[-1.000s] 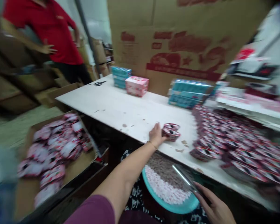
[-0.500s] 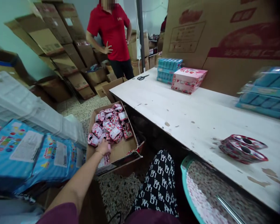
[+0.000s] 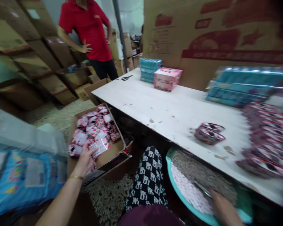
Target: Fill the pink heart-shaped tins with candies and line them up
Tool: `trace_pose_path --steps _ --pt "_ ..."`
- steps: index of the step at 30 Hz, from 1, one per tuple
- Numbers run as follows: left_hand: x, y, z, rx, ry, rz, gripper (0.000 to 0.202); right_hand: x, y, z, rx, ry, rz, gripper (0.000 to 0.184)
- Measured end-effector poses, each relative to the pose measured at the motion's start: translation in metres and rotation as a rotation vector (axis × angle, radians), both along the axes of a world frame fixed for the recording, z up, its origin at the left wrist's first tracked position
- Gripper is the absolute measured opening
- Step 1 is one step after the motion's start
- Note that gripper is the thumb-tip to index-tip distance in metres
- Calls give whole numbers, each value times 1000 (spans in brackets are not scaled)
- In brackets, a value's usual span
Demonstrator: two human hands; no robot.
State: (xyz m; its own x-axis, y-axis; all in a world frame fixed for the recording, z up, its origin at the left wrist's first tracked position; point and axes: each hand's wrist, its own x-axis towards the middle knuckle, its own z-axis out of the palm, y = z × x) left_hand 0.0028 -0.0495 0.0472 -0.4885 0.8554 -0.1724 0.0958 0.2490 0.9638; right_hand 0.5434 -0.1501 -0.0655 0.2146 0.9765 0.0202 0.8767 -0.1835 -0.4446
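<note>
My left hand (image 3: 86,158) is closed on a small pink strawberry-print paper box (image 3: 100,147), its white label facing up. It is over the near left side of a cardboard carton (image 3: 116,149) of similar boxes (image 3: 94,122). At lower right my right hand (image 3: 223,204), smeared by motion, grips the end of a shiny metal handle (image 3: 202,190); what the handle's far end looks like is hidden. The handle lies over a teal basin (image 3: 171,171) of small pinkish-white pieces (image 3: 187,185). Two printed boxes with dark openings (image 3: 209,133) stand on the white table (image 3: 165,116).
Rows of printed boxes (image 3: 269,141) cover the table's right. Wrapped blue packs (image 3: 240,86), a pink box (image 3: 167,78) and scissors (image 3: 126,78) lie farther back. Blue bags (image 3: 28,179) stand at my left. A person in a red shirt (image 3: 91,31) stands beyond the table.
My left hand has lifted a box up from the carton toward me. My right hand has come into view at the metal handle in the basin. The view has swung to the right.
</note>
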Motion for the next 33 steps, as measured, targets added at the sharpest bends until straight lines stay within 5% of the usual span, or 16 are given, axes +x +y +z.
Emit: trace_pose_path --steps 2,5,9,13,17,23,27,33 --pt "50 -3 11 34 -349 -115 40 -19 10 -8 -124 -17 3 28" --pt "136 -7 13 -100 -558 -390 43 -32 24 -17 -237 85 -5 34" --pt "236 -9 -8 -126 -400 -776 50 -19 21 -14 -252 182 -36 33" --pt "297 0 -33 77 -45 -971 41 6 4 14 -196 319 2 32" --pt "334 4 -52 158 176 -1072 45 24 -7 67 -135 339 45 33" --pt "370 -2 -73 252 217 -1143 37 20 -5 136 -298 -111 169 32" --pt "380 -8 -77 253 232 -1161 40 -2 4 156 -313 -400 253 25" --pt "377 -6 -83 218 173 -1124 39 -18 8 173 -188 -557 320 20"
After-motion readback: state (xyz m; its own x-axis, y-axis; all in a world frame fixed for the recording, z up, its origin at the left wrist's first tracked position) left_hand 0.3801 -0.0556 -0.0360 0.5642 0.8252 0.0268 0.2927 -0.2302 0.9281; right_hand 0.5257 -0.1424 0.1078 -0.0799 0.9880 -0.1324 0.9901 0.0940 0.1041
